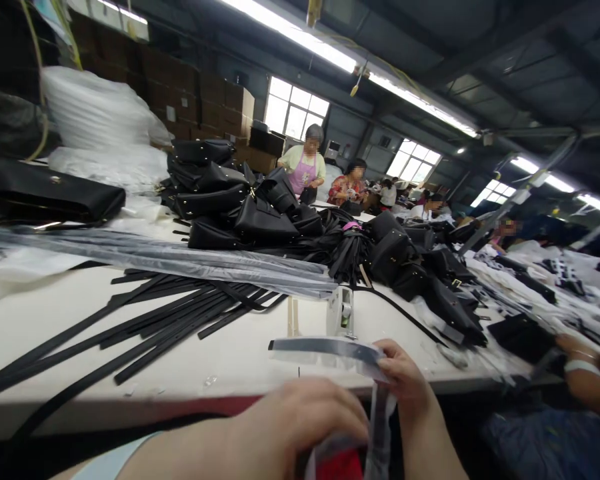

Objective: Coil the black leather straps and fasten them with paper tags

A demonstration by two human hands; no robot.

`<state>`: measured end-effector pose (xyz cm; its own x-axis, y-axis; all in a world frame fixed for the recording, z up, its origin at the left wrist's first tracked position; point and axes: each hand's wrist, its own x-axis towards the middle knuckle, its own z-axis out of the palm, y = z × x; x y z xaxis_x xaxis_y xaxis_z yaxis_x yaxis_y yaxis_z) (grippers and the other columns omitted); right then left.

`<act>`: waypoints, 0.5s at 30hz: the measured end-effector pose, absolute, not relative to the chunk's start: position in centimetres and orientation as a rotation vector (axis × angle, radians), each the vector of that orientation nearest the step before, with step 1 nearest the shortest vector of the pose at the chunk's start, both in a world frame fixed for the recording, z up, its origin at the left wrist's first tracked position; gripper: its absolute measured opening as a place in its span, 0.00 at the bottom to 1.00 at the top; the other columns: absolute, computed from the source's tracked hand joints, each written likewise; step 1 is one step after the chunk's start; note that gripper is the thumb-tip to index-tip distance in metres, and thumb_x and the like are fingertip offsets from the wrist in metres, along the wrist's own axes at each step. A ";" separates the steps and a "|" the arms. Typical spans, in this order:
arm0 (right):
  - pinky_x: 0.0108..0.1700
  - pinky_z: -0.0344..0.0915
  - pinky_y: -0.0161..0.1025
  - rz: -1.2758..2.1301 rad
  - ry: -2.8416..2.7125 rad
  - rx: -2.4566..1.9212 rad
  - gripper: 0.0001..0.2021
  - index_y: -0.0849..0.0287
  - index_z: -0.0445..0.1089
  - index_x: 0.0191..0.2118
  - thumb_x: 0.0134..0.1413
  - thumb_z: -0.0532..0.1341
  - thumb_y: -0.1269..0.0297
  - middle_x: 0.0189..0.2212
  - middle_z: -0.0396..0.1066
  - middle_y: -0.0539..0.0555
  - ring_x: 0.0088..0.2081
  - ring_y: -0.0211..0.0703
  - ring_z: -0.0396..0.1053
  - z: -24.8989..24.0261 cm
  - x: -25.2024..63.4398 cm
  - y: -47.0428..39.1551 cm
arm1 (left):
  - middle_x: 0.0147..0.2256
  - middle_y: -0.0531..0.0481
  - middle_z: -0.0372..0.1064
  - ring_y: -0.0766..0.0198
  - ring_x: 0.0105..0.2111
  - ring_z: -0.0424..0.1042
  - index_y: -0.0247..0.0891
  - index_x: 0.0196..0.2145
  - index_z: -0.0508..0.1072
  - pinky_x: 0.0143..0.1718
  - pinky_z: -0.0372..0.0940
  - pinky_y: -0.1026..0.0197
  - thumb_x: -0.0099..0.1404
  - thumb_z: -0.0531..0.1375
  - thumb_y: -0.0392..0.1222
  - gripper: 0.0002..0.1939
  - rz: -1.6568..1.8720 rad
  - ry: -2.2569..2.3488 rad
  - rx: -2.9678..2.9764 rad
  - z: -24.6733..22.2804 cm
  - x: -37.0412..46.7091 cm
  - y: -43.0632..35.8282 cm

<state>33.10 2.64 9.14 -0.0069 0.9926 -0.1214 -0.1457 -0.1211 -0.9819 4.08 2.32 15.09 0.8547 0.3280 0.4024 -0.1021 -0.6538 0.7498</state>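
Pinching a flat dark-grey strap in a clear plastic sleeve [325, 346], the right hand [398, 369] has thumb and fingers closed together on it. From that grip the strap runs out to about nine o'clock, its long axis nearly crosswise over the white-topped table [250, 360]; a sleeved length [380, 433] also hangs toward six o'clock. The blurred left hand [323, 413], fingers curled, sits at eight o'clock from the right, with the strap's middle at its own twelve; the right hand is the nearer. A red object [339, 465] shows beneath the left hand, but whether it is held I cannot tell. Just beyond the strap, at twelve o'clock, stands a small white boxy device [341, 312]; narrow black straps [175, 320] lie fanned at the left hand's ten o'clock.
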 end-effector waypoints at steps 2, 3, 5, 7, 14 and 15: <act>0.18 0.42 0.31 1.380 -1.110 -1.218 0.19 0.62 0.72 0.24 0.27 0.71 0.51 0.15 0.61 0.49 0.15 0.30 0.48 9.2 32.6 2.9 | 0.60 0.39 0.61 0.48 0.58 0.59 0.40 0.61 0.60 0.61 0.53 0.48 0.60 0.62 0.50 0.34 0.772 0.567 2.175 14.3 3.3 4.2; 0.19 0.46 0.32 1.381 -1.153 -1.218 0.20 0.62 0.72 0.23 0.26 0.71 0.50 0.16 0.63 0.50 0.16 0.32 0.51 9.3 32.4 3.1 | 0.59 0.39 0.62 0.47 0.57 0.60 0.40 0.60 0.61 0.60 0.53 0.47 0.57 0.63 0.51 0.35 0.722 0.696 2.150 13.5 3.0 5.2; 0.23 0.50 0.34 1.357 -1.249 -1.223 0.21 0.62 0.72 0.22 0.27 0.70 0.47 0.18 0.64 0.51 0.20 0.35 0.55 9.6 32.1 3.6 | 0.45 0.44 0.73 0.52 0.44 0.69 0.39 0.49 0.72 0.48 0.63 0.53 0.57 0.62 0.53 0.25 0.422 0.762 2.012 11.1 2.2 7.1; 0.24 0.50 0.34 1.346 -1.384 -1.262 0.21 0.62 0.71 0.21 0.29 0.70 0.46 0.17 0.62 0.50 0.21 0.36 0.54 10.1 32.1 4.3 | 0.24 0.54 0.67 0.65 0.25 0.65 0.36 0.31 0.74 0.29 0.62 0.63 0.58 0.61 0.56 0.18 0.144 0.684 1.750 8.4 0.6 8.6; 0.30 0.56 0.33 1.347 -1.699 -1.266 0.19 0.64 0.75 0.31 0.41 0.67 0.50 0.24 0.66 0.51 0.27 0.38 0.60 10.5 30.5 7.5 | 0.13 0.57 0.59 0.68 0.10 0.51 0.35 0.31 0.72 0.12 0.53 0.64 0.52 0.61 0.67 0.28 -0.125 0.523 1.120 2.1 -7.8 9.0; 0.31 0.58 0.34 1.340 -1.735 -1.264 0.20 0.64 0.76 0.34 0.41 0.67 0.50 0.25 0.68 0.51 0.28 0.39 0.61 10.5 30.0 7.7 | 0.11 0.58 0.55 0.69 0.09 0.48 0.35 0.31 0.71 0.10 0.49 0.65 0.53 0.59 0.67 0.28 -0.110 0.564 1.110 2.0 -8.4 8.7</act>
